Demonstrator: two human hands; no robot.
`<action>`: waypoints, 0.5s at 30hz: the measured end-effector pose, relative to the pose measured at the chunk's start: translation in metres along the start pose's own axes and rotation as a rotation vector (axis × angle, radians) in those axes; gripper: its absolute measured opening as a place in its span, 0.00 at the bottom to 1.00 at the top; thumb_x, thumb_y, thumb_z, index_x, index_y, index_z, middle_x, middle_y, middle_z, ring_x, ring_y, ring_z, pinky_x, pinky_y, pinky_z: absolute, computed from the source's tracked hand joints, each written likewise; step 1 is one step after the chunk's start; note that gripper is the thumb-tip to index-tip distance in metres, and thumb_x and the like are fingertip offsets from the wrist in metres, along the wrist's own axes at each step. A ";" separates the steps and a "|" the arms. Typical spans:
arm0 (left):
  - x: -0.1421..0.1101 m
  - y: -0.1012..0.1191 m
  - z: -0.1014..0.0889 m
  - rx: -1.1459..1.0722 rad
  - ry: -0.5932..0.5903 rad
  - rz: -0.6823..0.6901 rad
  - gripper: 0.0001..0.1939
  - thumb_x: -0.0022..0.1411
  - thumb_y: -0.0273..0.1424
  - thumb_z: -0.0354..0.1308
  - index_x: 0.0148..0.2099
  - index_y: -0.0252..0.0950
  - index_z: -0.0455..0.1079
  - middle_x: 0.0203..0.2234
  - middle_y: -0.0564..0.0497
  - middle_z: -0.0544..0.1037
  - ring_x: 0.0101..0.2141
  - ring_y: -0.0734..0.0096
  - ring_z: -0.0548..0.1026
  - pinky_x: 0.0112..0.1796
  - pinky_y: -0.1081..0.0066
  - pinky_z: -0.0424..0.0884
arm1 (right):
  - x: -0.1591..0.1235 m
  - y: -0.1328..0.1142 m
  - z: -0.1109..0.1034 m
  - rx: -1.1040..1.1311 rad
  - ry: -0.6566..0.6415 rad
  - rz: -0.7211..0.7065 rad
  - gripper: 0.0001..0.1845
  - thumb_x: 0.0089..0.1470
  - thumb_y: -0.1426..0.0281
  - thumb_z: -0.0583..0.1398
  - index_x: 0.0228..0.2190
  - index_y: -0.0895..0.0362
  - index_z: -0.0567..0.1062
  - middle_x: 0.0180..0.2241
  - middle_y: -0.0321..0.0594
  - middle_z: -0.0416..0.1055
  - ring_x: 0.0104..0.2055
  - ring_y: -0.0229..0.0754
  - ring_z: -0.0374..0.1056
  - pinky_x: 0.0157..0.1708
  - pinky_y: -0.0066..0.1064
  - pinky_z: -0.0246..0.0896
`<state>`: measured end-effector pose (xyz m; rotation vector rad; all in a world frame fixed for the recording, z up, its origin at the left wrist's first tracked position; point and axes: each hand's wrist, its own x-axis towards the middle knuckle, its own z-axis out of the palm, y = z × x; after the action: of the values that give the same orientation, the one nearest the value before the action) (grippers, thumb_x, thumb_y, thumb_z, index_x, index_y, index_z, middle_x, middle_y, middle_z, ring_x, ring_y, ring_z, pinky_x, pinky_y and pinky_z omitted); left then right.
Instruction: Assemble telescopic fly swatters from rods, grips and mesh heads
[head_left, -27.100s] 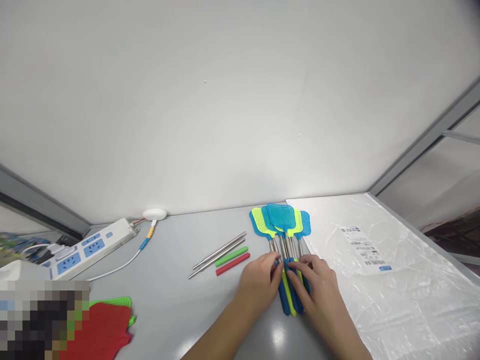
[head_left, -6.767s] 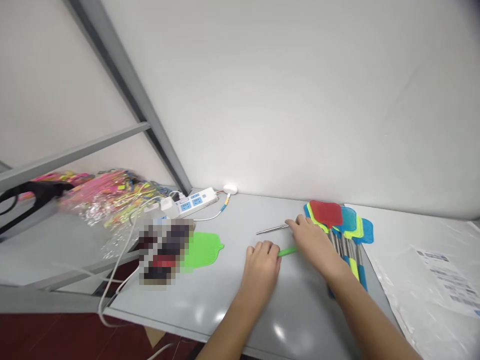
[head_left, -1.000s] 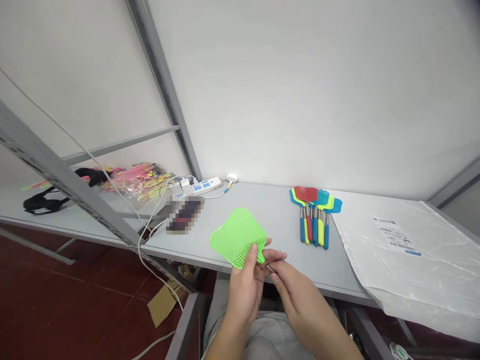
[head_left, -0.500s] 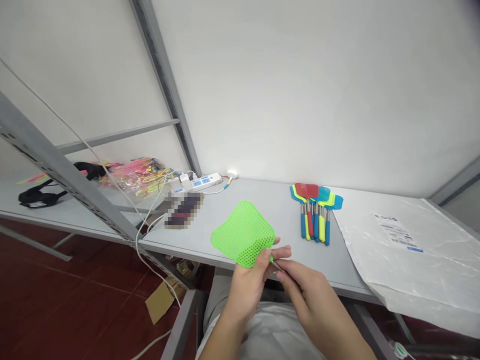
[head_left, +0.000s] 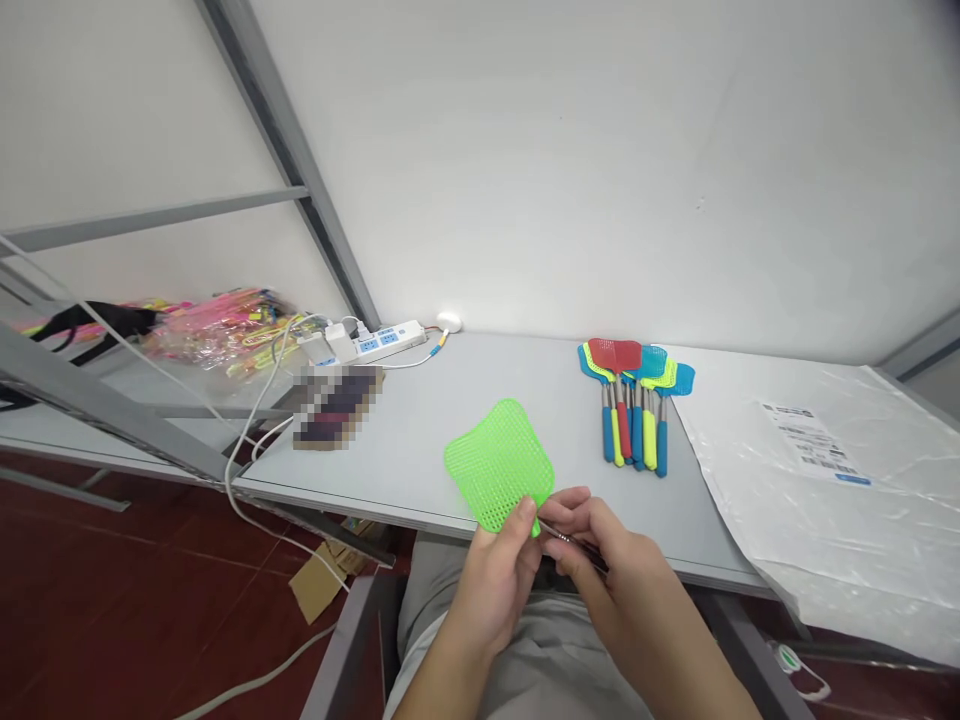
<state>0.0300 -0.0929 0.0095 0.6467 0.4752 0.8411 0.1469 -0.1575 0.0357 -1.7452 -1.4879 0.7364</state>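
Observation:
A bright green fly swatter (head_left: 501,462) with a perforated head is held tilted over the table's front edge. My left hand (head_left: 501,575) is closed on the base of the head, thumb on top. My right hand (head_left: 611,560) pinches the thin metal shaft (head_left: 564,536) just behind it; the rest of the handle is hidden by my fingers. To the right on the table lies a pile of fly swatters (head_left: 634,400) with red, blue and yellow heads and handles.
A white plastic mailing bag (head_left: 817,500) with a label covers the table's right side. At the left are a power strip (head_left: 386,341), white cables, a blurred-out item (head_left: 337,408), a metal frame post (head_left: 300,150) and bagged colourful things (head_left: 225,325). Cardboard (head_left: 319,583) lies below.
The view has shifted slightly, moving the left-side things further left. The green head has turned a little in my left hand, and more of the metal shaft shows between my hands.

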 end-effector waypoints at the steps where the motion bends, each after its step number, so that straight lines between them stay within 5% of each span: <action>1: 0.000 -0.001 0.001 -0.008 -0.001 -0.004 0.15 0.63 0.40 0.57 0.38 0.33 0.77 0.52 0.40 0.74 0.52 0.50 0.71 0.51 0.58 0.66 | 0.000 0.000 0.001 -0.018 -0.004 -0.013 0.07 0.62 0.64 0.51 0.39 0.51 0.67 0.33 0.38 0.75 0.33 0.43 0.72 0.30 0.29 0.61; 15: 0.001 -0.006 0.003 -0.118 0.084 0.011 0.17 0.61 0.42 0.59 0.37 0.32 0.76 0.38 0.41 0.81 0.45 0.54 0.76 0.46 0.61 0.70 | -0.007 -0.004 0.003 0.022 0.100 -0.103 0.10 0.63 0.64 0.50 0.40 0.50 0.70 0.37 0.38 0.76 0.35 0.42 0.73 0.30 0.29 0.62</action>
<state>0.0356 -0.0962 0.0069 0.5072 0.4944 0.9028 0.1409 -0.1633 0.0364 -1.6510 -1.4844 0.6022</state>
